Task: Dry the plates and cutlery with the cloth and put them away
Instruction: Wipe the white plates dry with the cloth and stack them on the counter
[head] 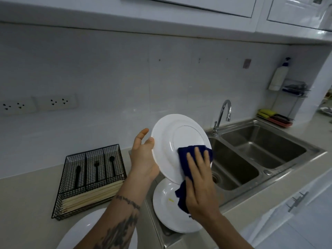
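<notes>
Plate [100, 229] first, white, low by the left arm on the counter. Only a part of it shows. Just under the right hand [199, 180] lies a small stack of plates [170, 209] on the steel board beside the sink [265, 155]. The top one has a little yellow speck on it.

The right hand lies flat, fingers straight, pressing a dark blue cloth [194, 160] onto the held plate [177, 141]. The rest of the cloth hangs down below the palm. The left hand [143, 159] holds that plate up by its left rim, thumb curled on the edge facing us, fingers behind it where I cannot see them. The plate stands tilted on its edge, with its underside to us. So the plate is up and to the left of the right hand, between both hands.

I think this side is still being wiped. Next the plate would need turning, or setting down on the near plate, which is closest to the left hand.

Left of the left hand sits a black wire tray [89, 180] with a knife, fork and spoon in slots and pale chopsticks [89, 196] in front. Farther off, past the right hand, is the tap [222, 115].
</notes>
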`<state>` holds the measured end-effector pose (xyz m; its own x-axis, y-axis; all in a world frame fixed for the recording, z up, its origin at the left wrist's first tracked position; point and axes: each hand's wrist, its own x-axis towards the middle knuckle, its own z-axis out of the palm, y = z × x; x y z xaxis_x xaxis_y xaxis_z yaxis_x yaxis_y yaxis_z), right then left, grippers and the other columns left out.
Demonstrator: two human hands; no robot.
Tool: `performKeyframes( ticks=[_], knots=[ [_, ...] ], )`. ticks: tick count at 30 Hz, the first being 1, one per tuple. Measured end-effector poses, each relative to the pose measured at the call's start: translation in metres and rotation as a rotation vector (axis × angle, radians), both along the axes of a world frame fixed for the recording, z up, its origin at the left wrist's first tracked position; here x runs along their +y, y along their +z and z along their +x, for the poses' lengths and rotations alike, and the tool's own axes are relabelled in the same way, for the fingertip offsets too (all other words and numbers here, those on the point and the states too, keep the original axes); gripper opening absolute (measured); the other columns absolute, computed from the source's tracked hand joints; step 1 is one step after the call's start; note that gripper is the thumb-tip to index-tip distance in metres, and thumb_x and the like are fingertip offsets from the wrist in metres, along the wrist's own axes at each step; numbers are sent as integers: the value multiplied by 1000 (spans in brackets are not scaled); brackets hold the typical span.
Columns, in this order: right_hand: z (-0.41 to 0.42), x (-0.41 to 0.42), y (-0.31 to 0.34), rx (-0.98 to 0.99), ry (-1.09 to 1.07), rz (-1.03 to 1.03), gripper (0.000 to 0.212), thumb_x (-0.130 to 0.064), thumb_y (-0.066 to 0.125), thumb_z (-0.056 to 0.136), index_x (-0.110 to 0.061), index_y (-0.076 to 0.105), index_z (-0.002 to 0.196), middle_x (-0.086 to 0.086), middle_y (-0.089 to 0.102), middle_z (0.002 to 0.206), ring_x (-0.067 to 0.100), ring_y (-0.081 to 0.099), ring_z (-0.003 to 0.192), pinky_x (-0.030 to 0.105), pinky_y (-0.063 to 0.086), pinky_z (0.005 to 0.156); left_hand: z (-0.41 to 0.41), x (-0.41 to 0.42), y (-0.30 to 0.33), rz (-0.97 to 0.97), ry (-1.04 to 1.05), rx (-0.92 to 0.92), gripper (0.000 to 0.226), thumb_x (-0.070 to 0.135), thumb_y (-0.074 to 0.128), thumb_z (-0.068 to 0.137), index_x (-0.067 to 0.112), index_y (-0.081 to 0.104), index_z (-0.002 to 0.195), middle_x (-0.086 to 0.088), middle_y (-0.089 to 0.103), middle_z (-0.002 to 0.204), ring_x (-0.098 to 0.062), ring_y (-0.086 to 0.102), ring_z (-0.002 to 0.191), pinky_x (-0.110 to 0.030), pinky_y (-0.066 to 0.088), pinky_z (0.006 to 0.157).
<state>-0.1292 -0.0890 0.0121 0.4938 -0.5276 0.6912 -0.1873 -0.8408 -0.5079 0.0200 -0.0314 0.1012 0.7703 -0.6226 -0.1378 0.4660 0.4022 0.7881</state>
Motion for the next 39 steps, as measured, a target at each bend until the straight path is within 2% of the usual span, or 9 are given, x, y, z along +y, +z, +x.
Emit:
performKeyframes(
  ticks=[5,9,14,19,24,29,33,36,39],
  knots=[
    [6,-2,18,239,4,-305,57,-20,40,93,-16,30,150,3,19,160,31,7,148,59,21,114,-16,-8,4,-50,-136,50,40,6,44,103,32,54,131,-11,66,107,-26,68,86,-37,60,61],
    [21,-22,48,281,25,-338,54,-24,41,96,-16,32,149,3,22,159,26,5,148,52,16,118,-12,-5,8,-100,-217,27,46,7,41,105,30,45,144,-7,71,101,-18,74,77,-32,59,58],
    [38,-45,78,136,28,-63,53,-25,34,95,-18,33,148,-2,23,158,15,6,148,28,3,119,-4,1,5,-105,-204,-77,46,5,44,102,31,49,140,-5,77,94,-22,73,86,-37,60,70],
    [39,-64,78,33,-31,174,57,-29,31,92,-20,32,149,-5,30,154,15,19,144,42,18,119,7,10,4,-10,-138,-184,42,6,50,100,36,60,127,-5,76,94,-27,69,89,-42,59,77],
    [57,-40,87,166,94,-153,55,-28,33,94,-21,33,148,-3,23,158,16,6,148,35,3,120,9,9,13,47,-117,-300,42,7,57,95,41,67,117,-13,69,120,-31,65,113,-50,52,97],
    [43,-64,83,48,80,81,55,-27,36,93,-23,34,148,-7,25,156,10,15,145,27,8,119,17,17,12,5,-65,-311,42,3,51,99,33,64,126,-17,71,98,-27,67,81,-39,59,73],
    [19,-69,50,-76,70,407,58,-28,39,90,-26,35,148,-10,31,154,4,27,140,30,20,118,23,25,2,-5,-31,-261,41,2,51,99,34,65,121,-16,70,95,-27,63,80,-39,57,76],
    [16,-62,42,-41,21,419,61,-30,35,90,-27,30,150,-10,27,156,4,21,143,37,18,120,24,23,-4,32,-48,-253,41,3,50,99,32,64,125,-12,73,97,-24,66,80,-36,58,71],
    [21,-58,58,66,34,263,60,-30,34,91,-27,28,150,-10,21,158,7,11,146,36,11,121,16,16,-5,94,-96,-307,40,4,51,99,32,65,123,-11,74,92,-23,68,78,-35,59,68]
  ],
)
